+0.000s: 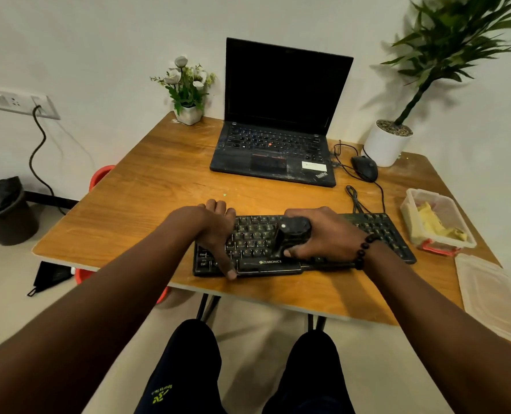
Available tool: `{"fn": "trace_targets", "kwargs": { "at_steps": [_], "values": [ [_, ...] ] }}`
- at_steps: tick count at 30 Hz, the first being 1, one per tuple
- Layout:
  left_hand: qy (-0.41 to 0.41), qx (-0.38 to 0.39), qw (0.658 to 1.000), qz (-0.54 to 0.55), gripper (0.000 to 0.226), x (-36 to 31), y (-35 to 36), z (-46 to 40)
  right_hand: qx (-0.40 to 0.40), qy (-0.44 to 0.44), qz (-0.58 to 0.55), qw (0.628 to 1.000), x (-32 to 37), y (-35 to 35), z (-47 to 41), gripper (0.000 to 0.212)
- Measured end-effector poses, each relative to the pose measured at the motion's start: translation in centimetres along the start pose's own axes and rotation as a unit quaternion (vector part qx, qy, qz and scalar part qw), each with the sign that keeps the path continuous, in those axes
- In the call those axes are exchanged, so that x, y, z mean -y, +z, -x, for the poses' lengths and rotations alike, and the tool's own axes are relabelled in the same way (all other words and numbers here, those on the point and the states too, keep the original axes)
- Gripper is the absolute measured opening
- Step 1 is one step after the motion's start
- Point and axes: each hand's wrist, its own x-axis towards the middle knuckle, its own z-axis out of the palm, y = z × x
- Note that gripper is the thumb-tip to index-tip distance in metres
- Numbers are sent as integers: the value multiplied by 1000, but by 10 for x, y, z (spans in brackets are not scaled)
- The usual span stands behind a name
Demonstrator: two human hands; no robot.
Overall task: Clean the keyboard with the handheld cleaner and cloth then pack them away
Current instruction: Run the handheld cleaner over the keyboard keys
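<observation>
Head view: black keyboard (pixel 305 245) is laid along the near edge of the wooden table (pixel 146 186), spacebar side toward the person. Handheld cleaner (pixel 293 234) (black, white dot on top) is gripped by the right hand (pixel 326 234), fingers wrapped round it, and is held down on the middle keys. Left end of the keyboard is pinned by the left hand (pixel 218 231): fingers laid flat over the far edge, thumb straight on the front edge, nothing gripped. Yellow cloth (pixel 436 224) is seen inside the clear container (pixel 412 231) at the table's right, just beside the keyboard. The lid (pixel 487 297) is laid nearer, at the right corner. Laptop (pixel 278 115) is open behind, screen dark; mouse (pixel 364 168) beside it.
</observation>
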Motion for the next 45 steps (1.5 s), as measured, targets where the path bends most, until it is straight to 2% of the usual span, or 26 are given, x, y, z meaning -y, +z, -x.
{"fn": "trace_targets", "kwargs": {
  "at_steps": [2,5,6,8,10,13,16,18,21,23,25,27,29,30,31,33,35,38,40,42,43,45],
  "values": [
    [-3,4,1000,-18,149,3,1,1,-13,-10,52,998,0,5,-8,30],
    [-4,-3,999,-33,148,-2,0,0,-82,-11,116,990,3,3,-21,33],
    [-5,-5,999,-36,147,-4,0,0,-79,-11,100,992,4,1,-22,33],
    [-4,-11,999,-37,146,-5,-1,0,-25,-18,58,998,7,0,-21,31],
    [-3,-13,999,-35,143,-4,-2,2,5,-28,106,994,9,2,-22,31],
    [-4,-8,999,-41,142,-7,-4,2,-56,-21,202,977,12,-2,-31,33],
    [-8,-6,999,-48,142,-6,-3,-1,-8,-14,116,993,12,-5,-30,31],
    [-11,-7,999,-43,145,-5,-2,-2,28,-19,123,992,12,-3,-28,30],
    [-11,-3,999,-45,145,-5,-3,-3,-60,-18,218,974,7,-8,-34,31],
    [-10,-5,999,-45,145,-4,-2,-3,-56,-7,128,990,2,-14,-33,29],
    [-10,-8,999,-42,145,-4,-1,-3,13,4,39,999,0,-14,-25,29],
    [-9,-2,999,-48,144,-6,-3,-3,30,3,78,996,-2,-9,-22,30],
    [-8,1,999,-51,144,-7,-4,-4,-33,-7,151,988,0,-10,-26,31],
    [-8,0,999,-50,145,-7,-5,-4,-47,-7,153,987,1,-12,-29,32],
    [-7,-1,999,-51,146,-5,-4,-4,-43,-5,124,991,2,-15,-30,33],
    [-4,-3,999,-50,147,-3,-3,-3,20,2,61,998,5,-17,-29,34],
    [-3,-1,999,-51,147,-3,-3,-4,50,11,91,995,6,-13,-29,34],
    [-3,2,999,-54,147,-5,-4,-4,-26,-5,186,982,8,-10,-35,31],
    [-1,0,999,-54,145,-5,-4,-3,-21,-7,138,990,7,-12,-36,30],
    [0,-4,999,-54,144,-5,-4,-1,26,6,76,997,8,-10,-33,31],
    [-1,-3,999,-54,144,-5,-4,-1,23,8,86,996,7,-8,-33,31],
    [-2,-1,999,-54,145,-6,-5,0,-45,0,170,984,5,-7,-38,28]
  ]
}}
